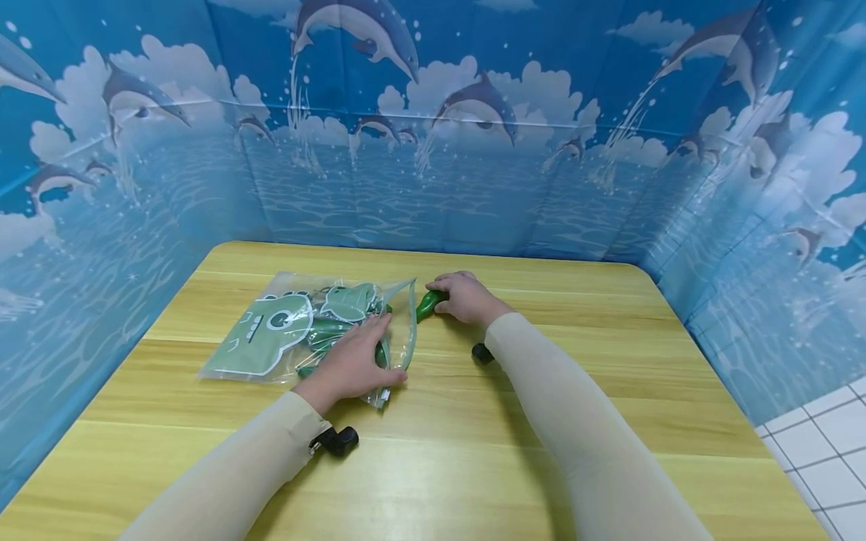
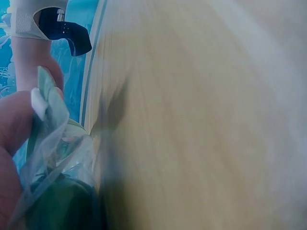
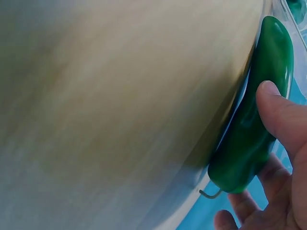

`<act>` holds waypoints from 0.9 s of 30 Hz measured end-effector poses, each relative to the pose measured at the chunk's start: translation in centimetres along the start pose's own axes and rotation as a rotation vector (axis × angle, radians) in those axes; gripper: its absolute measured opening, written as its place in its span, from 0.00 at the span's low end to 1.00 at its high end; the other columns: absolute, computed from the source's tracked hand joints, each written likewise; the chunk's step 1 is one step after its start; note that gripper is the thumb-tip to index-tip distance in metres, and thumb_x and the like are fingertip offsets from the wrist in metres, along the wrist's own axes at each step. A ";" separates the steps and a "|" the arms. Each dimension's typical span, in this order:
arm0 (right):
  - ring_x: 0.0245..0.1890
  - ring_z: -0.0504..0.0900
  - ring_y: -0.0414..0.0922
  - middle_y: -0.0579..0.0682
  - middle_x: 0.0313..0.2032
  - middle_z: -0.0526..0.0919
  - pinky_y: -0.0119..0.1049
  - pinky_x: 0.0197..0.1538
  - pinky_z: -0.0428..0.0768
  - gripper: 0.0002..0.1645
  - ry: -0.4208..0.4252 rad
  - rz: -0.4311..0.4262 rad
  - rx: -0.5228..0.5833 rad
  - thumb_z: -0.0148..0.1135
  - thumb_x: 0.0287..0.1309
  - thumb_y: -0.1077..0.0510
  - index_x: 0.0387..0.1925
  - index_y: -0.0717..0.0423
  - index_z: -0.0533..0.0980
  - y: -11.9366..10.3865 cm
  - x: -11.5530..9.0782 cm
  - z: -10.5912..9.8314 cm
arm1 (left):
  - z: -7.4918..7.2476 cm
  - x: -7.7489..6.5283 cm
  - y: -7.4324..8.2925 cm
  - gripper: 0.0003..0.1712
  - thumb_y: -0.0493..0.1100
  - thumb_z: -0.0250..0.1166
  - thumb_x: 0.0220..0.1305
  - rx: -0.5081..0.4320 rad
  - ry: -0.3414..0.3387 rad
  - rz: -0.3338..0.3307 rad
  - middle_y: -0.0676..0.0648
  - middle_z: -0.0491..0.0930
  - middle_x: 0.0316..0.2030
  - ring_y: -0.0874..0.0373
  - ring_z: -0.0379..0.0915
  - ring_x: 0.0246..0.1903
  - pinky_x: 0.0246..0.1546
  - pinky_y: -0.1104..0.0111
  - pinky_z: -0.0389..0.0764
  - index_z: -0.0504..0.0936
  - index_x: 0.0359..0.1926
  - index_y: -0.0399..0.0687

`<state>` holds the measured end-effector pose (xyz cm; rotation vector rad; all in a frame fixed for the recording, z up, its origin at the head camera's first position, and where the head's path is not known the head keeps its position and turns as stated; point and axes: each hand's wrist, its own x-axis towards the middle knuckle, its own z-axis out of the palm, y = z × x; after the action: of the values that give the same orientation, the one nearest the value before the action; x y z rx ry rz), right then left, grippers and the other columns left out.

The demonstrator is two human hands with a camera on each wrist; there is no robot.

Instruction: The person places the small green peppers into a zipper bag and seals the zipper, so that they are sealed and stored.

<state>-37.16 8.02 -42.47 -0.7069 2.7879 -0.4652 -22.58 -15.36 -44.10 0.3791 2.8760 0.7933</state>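
A clear zip bag with a green cartoon print lies on the table, its mouth facing right. Several green peppers show through the plastic. My left hand rests on the bag near its mouth, fingers spread and thumb by the edge. In the left wrist view, the bag's plastic rim stands up beside the thumb. Just right of the bag mouth, my right hand holds a glossy green pepper between thumb and fingers. The pepper's thin curled stem points away from the bag.
The wooden table has rounded far corners. A blue dolphin-print curtain hangs behind and along both sides. White tiles show at the lower right. Black wrist mounts sit at both cuffs.
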 end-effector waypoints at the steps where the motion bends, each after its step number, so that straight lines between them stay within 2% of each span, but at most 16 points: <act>1: 0.81 0.56 0.61 0.53 0.78 0.67 0.54 0.82 0.60 0.33 -0.001 0.002 0.000 0.64 0.74 0.53 0.76 0.43 0.71 0.0 -0.1 -0.1 | 0.0 0.0 0.0 0.67 0.68 0.74 0.57 0.000 0.000 0.001 0.43 0.49 0.84 0.46 0.41 0.85 0.84 0.47 0.48 0.48 0.86 0.49; 4: 0.80 0.58 0.60 0.53 0.78 0.69 0.54 0.82 0.61 0.32 -0.004 0.008 -0.001 0.64 0.74 0.52 0.76 0.43 0.72 0.0 -0.2 -0.2 | 0.0 0.0 0.0 0.67 0.68 0.74 0.58 -0.001 -0.002 0.001 0.43 0.49 0.84 0.46 0.41 0.85 0.84 0.47 0.48 0.48 0.86 0.49; 11: 0.72 0.74 0.54 0.52 0.72 0.76 0.51 0.74 0.73 0.32 -0.062 0.062 0.073 0.64 0.74 0.50 0.76 0.42 0.72 0.8 -0.5 0.1 | 0.2 0.0 0.1 0.67 0.68 0.74 0.58 0.002 -0.004 0.001 0.44 0.48 0.85 0.46 0.41 0.85 0.84 0.46 0.49 0.48 0.86 0.50; 17: 0.70 0.75 0.54 0.53 0.72 0.76 0.52 0.73 0.74 0.32 -0.069 0.063 0.110 0.63 0.75 0.51 0.77 0.43 0.70 1.5 -0.6 0.3 | 0.1 -0.1 0.3 0.67 0.68 0.74 0.58 -0.001 0.000 -0.001 0.44 0.48 0.85 0.46 0.41 0.85 0.84 0.46 0.49 0.48 0.86 0.50; 22: 0.68 0.74 0.57 0.58 0.70 0.74 0.54 0.71 0.74 0.32 -0.086 0.069 0.047 0.60 0.77 0.49 0.78 0.43 0.68 1.2 -0.8 0.4 | 0.0 -0.2 0.5 0.66 0.67 0.74 0.58 -0.008 -0.001 -0.006 0.43 0.49 0.84 0.44 0.41 0.85 0.83 0.44 0.50 0.49 0.86 0.50; 27: 0.66 0.71 0.59 0.60 0.71 0.70 0.54 0.70 0.74 0.33 -0.116 0.112 -0.005 0.57 0.79 0.47 0.80 0.41 0.65 0.6 -0.9 0.5 | 0.0 -0.3 0.5 0.66 0.67 0.74 0.58 -0.008 -0.002 -0.013 0.43 0.48 0.85 0.43 0.41 0.84 0.83 0.43 0.50 0.48 0.86 0.51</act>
<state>-36.53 8.85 -43.01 -0.5566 2.7029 -0.3828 -22.17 -15.04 -43.78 0.3590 2.8697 0.8015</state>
